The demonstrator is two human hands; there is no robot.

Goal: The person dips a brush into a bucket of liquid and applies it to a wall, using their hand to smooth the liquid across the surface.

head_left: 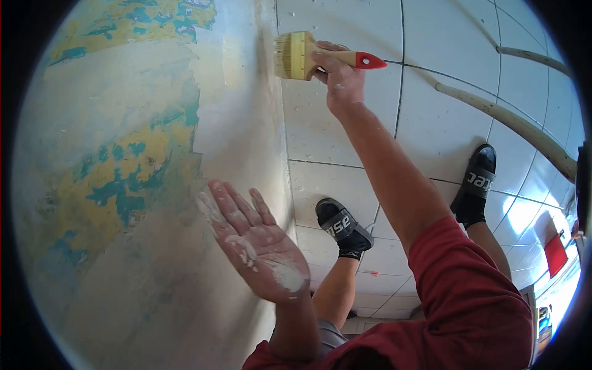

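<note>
My right hand (343, 77) grips a wide flat paintbrush (302, 55) around the base of its wooden handle. The brush has a yellow band, pale bristles and a red handle end with a hole. Its bristle tips are right at the lower edge of the wall (237, 123), where it meets the floor. Close in front of the wall, my left hand (259, 246) is raised with its palm turned up and fingers stretched out. White paste is smeared over its palm and fingers, and it holds nothing.
Yellow and teal old paint (132, 179) shows in patches on the wall. White crumbs dot the tiled floor (345, 139). My feet in black slides (342, 225) stand on the tiles. Two pale curved poles (505, 117) reach in from the right, near a red object (555, 254).
</note>
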